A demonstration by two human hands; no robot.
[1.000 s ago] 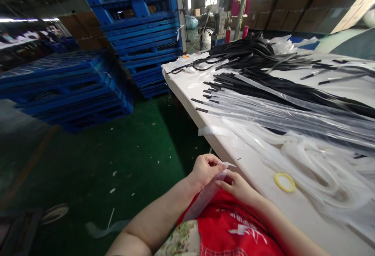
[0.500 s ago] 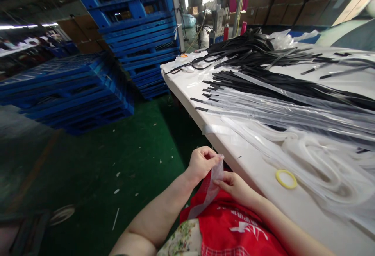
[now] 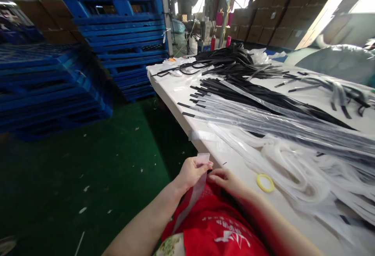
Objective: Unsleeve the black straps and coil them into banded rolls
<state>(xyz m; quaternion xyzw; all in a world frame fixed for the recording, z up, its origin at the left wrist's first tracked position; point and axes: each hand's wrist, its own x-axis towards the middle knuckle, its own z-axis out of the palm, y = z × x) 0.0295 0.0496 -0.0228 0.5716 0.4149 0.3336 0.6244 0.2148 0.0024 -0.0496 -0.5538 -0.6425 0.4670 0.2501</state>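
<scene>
My left hand point(image 3: 191, 173) pinches the top end of a narrow clear plastic sleeve point(image 3: 195, 187), which hangs down over my red apron point(image 3: 222, 224). My right hand point(image 3: 227, 181) sits just to its right at the white table's edge point(image 3: 202, 146), fingers curled toward the sleeve's end; whether it grips the sleeve is hidden. Both hands are at the near corner of the table, in front of my body.
On the table lie long black strips in clear sleeves point(image 3: 263, 115), a tangle of bare black strips point(image 3: 231, 62), a heap of empty clear sleeves point(image 3: 293, 166) and a yellow ring point(image 3: 265, 183). Blue pallets point(image 3: 117, 41) stand at left on green floor point(image 3: 102, 170). Cardboard boxes point(image 3: 272, 25) are stacked behind.
The camera has swung right and down a little. My left hand has lifted the sleeve's end so it stands above the fingers; my right hand has drawn slightly off it.
</scene>
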